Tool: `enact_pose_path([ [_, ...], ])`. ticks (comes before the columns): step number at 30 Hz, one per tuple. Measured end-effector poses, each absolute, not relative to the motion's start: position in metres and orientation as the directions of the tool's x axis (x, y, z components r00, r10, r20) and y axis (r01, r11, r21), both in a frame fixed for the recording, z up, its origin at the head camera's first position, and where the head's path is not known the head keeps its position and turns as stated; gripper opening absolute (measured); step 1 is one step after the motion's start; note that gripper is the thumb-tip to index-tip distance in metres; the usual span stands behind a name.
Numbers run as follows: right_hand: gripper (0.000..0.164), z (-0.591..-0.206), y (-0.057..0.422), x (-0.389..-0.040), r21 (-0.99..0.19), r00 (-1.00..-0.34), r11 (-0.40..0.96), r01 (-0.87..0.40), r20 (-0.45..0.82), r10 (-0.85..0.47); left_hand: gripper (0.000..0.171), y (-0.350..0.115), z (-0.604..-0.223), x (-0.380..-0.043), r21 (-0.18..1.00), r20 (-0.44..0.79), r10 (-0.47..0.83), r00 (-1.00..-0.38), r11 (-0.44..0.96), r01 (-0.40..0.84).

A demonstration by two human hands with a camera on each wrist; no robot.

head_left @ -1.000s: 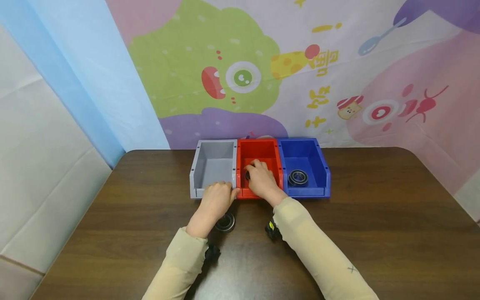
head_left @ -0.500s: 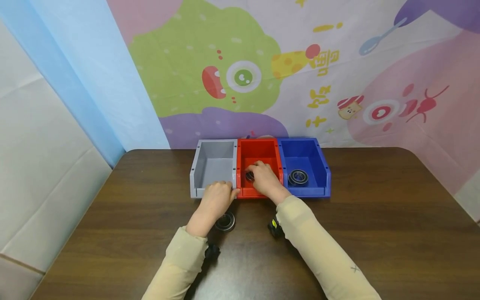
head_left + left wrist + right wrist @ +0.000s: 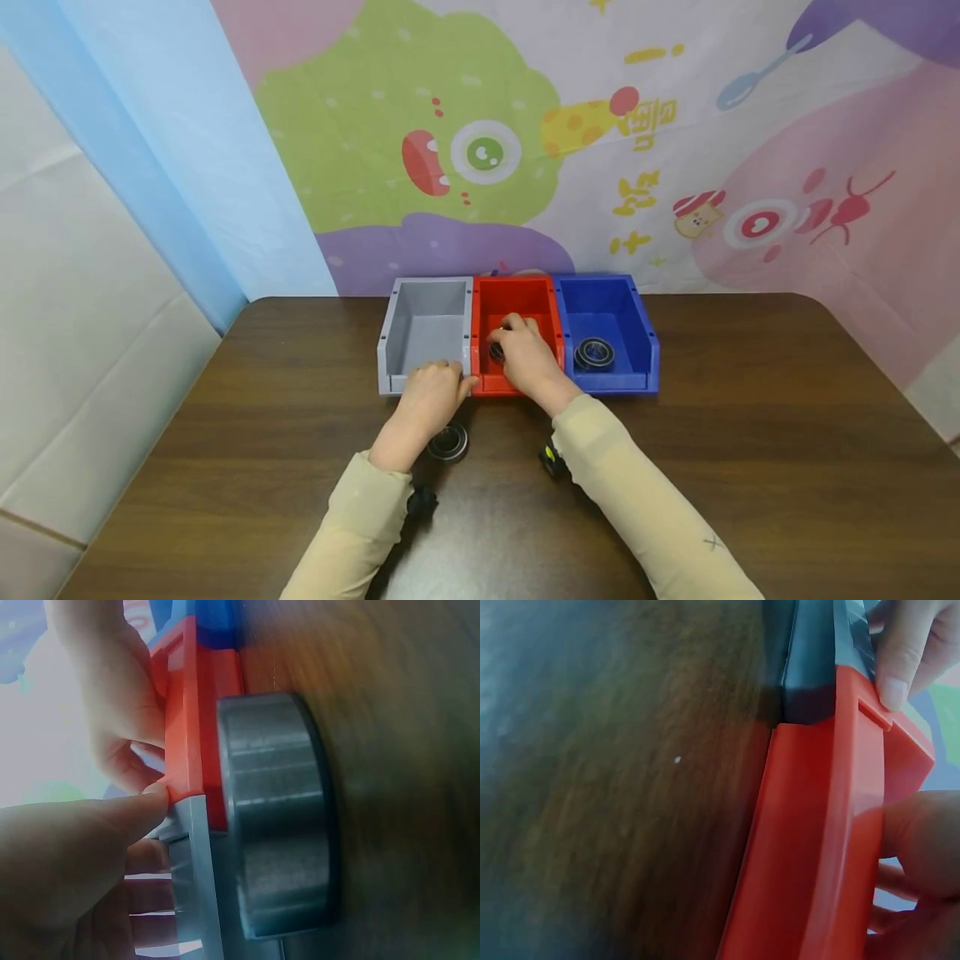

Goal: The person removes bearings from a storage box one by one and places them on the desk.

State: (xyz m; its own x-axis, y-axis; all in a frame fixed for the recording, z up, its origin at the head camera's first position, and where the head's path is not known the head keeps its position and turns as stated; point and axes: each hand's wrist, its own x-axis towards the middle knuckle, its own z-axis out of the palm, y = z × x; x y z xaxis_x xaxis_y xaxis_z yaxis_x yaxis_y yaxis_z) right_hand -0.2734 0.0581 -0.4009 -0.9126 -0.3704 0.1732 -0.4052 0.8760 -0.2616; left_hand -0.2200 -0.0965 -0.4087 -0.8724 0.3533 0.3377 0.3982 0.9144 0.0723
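Note:
My left hand (image 3: 431, 396) grips the front edge of the grey bin (image 3: 386, 358). Its thumb lies at the corner where grey meets red, and its fingers curl over the rim in the left wrist view. Inside the red bin (image 3: 517, 287), my right hand (image 3: 531, 358) has its curled fingers around a ball bearing (image 3: 497, 352), mostly covered by the hand. Another ball bearing (image 3: 448, 442) is on the table below my left wrist; its steel outer ring (image 3: 277, 817) looms large in the left wrist view.
The blue bin (image 3: 600, 300) adjoins the red one on the right and contains a ball bearing (image 3: 595, 354). All three bins stand in a row at the back of the brown table (image 3: 750, 433), before a printed curtain (image 3: 360, 150).
My right hand has shifted slightly right within the red bin, and more of the bearing there has come into sight. The left hand stays on the grey bin's edge.

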Motion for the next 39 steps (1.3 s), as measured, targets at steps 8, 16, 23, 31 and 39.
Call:
enact_pose_path([
  [8,0.034,-0.396,0.061,-0.259,-0.111,-0.812,0.841,-0.529,0.354,-0.464,0.035,-0.096,-0.408,-0.221,0.061,0.334,0.349,-0.876,0.919,0.390],
  [16,0.038,-0.391,0.067,-0.239,-0.015,-0.719,0.809,-0.587,0.469,-0.513,0.035,-0.096,-0.406,-0.220,0.065,0.308,0.334,-0.891,0.927,0.370],
  [23,0.041,-0.389,0.075,-0.224,-0.089,-0.754,0.808,-0.583,0.429,-0.497,0.035,-0.096,-0.406,-0.219,0.069,0.293,0.334,-0.896,0.927,0.369],
  [31,0.044,-0.392,0.081,-0.208,-0.146,-0.760,0.778,-0.611,0.384,-0.524,0.035,-0.096,-0.405,-0.220,0.082,0.289,0.339,-0.895,0.923,0.376],
  [39,0.040,-0.399,0.078,-0.197,-0.191,-0.739,0.725,-0.662,0.324,-0.590,0.034,-0.097,-0.405,-0.220,0.101,0.289,0.339,-0.896,0.919,0.380],
])
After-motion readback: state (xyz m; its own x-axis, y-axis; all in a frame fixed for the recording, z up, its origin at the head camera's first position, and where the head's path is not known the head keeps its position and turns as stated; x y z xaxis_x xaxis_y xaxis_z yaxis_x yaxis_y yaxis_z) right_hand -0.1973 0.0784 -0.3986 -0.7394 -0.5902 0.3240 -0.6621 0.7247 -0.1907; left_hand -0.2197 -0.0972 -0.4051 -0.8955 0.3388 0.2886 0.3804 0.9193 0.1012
